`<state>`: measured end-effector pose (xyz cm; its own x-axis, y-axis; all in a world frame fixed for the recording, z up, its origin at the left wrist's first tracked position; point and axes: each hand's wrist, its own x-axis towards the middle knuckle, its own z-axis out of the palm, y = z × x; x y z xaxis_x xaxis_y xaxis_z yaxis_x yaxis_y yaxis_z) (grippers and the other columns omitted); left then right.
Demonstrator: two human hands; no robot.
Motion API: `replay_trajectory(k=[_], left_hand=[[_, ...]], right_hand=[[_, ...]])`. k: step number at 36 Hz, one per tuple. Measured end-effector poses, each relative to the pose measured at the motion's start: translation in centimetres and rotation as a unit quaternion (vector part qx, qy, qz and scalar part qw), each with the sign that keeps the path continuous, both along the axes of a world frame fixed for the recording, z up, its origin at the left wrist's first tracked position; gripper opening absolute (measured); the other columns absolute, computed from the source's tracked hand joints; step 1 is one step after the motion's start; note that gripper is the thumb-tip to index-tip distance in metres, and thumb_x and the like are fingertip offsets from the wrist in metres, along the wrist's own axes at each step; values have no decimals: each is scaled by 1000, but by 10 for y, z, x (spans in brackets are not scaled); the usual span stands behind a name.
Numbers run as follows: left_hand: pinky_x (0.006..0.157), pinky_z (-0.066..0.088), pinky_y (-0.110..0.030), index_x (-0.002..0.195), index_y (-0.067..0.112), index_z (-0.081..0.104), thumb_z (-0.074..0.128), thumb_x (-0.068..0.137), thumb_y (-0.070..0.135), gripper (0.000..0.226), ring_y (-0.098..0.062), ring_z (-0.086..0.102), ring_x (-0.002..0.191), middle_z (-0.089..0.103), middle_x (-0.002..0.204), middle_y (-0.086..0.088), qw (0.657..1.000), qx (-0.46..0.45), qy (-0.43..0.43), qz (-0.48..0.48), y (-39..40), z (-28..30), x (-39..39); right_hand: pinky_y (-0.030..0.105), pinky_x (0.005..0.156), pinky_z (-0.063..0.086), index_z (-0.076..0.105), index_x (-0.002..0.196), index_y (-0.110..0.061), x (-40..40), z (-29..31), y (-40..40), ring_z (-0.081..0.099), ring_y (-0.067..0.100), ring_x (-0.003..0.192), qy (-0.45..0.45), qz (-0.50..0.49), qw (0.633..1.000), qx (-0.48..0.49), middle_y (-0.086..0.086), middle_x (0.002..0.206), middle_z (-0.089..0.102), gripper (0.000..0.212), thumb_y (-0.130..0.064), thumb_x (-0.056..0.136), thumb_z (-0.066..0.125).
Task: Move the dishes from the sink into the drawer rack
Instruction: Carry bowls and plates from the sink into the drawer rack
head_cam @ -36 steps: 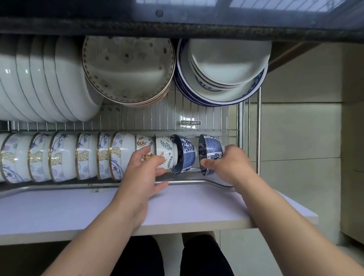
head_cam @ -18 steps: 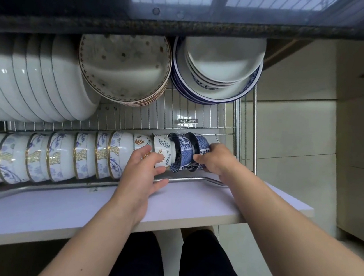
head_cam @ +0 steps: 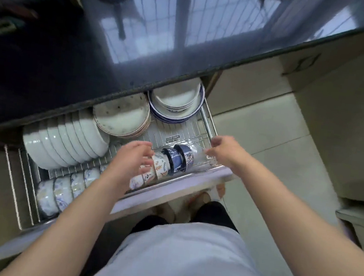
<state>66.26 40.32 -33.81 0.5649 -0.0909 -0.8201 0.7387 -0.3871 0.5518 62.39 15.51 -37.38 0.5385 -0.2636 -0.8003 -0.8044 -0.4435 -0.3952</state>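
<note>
Both hands empty above drawer rack (head_cam: pixel 208 127): left hand (head_cam: pixel 132 157) fingers loosely spread, right hand (head_cam: pixel 223 149) relaxed. Small bowls (head_cam: pixel 173 162) on edge in front row, touching. Risk: knuckle nudge tips end bowl, row topples, rims chip.

Single view only, head-worn wide-angle camera, looking steeply down and slightly forward from standing height. Strong fisheye bend at the edges; the dark countertop (head_cam: pixel 141 48) edge runs diagonally across the upper half, so the camera is rolled a bit. The open drawer rack (head_cam: pixel 201 138) sits mid-frame, fairly far below the lens. Both forearms enter from the bottom corners, the left hand (head_cam: pixel 131 157) and right hand (head_cam: pixel 225 151) reaching mid-frame. The wearer's own shirt (head_cam: pixel 184 259) fills the bottom centre, tiled floor (head_cam: pixel 287 164) on the right. No second view to compare overlap.
</note>
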Motion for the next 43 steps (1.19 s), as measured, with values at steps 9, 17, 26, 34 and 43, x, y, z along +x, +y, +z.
replay_trajectory(k=[9, 17, 26, 34, 43], left_hand=[[75, 43, -41, 88, 10, 71, 62, 87, 17, 11, -24, 58, 80, 68, 85, -11, 977, -48, -114, -171, -103, 116, 13], [70, 46, -32, 79, 12, 63, 59, 95, 10, 17, -23, 59, 77, 69, 81, -9, 929, -110, -215, -279, -262, 196, -15], [73, 45, -38, 77, 15, 66, 62, 86, 12, 10, -22, 56, 70, 67, 70, -7, 861, -175, -282, -386, -477, 232, -133], [68, 43, -34, 83, 13, 71, 65, 80, 30, 18, -18, 60, 68, 69, 73, -3, 803, -172, -295, -489, -610, 236, -197], [69, 45, -33, 80, 21, 68, 64, 84, 29, 10, -19, 65, 74, 71, 78, 3, 785, -195, -251, -532, -707, 220, -204]], right_hand=[[31, 97, 46, 61, 137, -8, -49, 111, -89, 56, 9, 88, -117, -94, 989, -2, 4, 129, 67, 45, -22, 95, 72], [35, 109, 46, 64, 136, -16, -110, 208, -201, 62, 16, 119, -208, -95, 971, -75, -2, 133, 65, 41, -27, 96, 68], [37, 101, 51, 70, 120, -12, -264, 276, -377, 66, 27, 111, -202, -180, 945, -186, 7, 123, 71, 34, -34, 95, 64], [40, 98, 53, 72, 118, -15, -365, 292, -481, 67, 23, 105, -210, -301, 909, -197, 3, 115, 71, 26, -29, 97, 63], [43, 103, 50, 70, 118, -18, -388, 273, -554, 64, 22, 109, -199, -368, 892, -173, 0, 117, 69, 23, -29, 99, 64]])
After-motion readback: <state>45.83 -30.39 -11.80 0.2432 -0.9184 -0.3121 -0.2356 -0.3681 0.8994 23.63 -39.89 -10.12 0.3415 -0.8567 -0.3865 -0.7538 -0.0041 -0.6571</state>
